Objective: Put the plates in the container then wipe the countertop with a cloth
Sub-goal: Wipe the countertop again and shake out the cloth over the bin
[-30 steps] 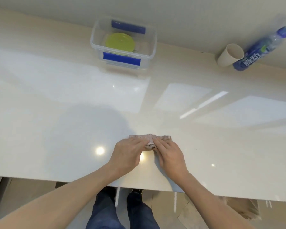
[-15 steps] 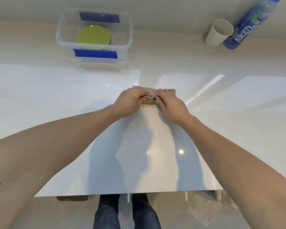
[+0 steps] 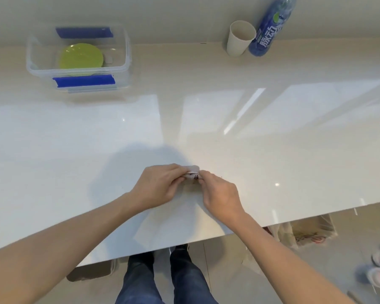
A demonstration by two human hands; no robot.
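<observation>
Cloth point(image 3: 192, 171) bunched on worktop point(image 3: 272, 154) near front edge; we grip it with left hand point(image 3: 160, 185) and right hand point(image 3: 219, 191), fingers curled round it. We note green plate point(image 3: 81, 56) lying inside clear container point(image 3: 123, 69), far left, well apart from cloth.

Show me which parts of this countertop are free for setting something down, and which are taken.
Free: the broad stretch between the clear container at back left and the paper cup with its bottle at back right; also the countertop right of the hands. Taken: near centre, where the left hand and right hand hold the cloth.
</observation>
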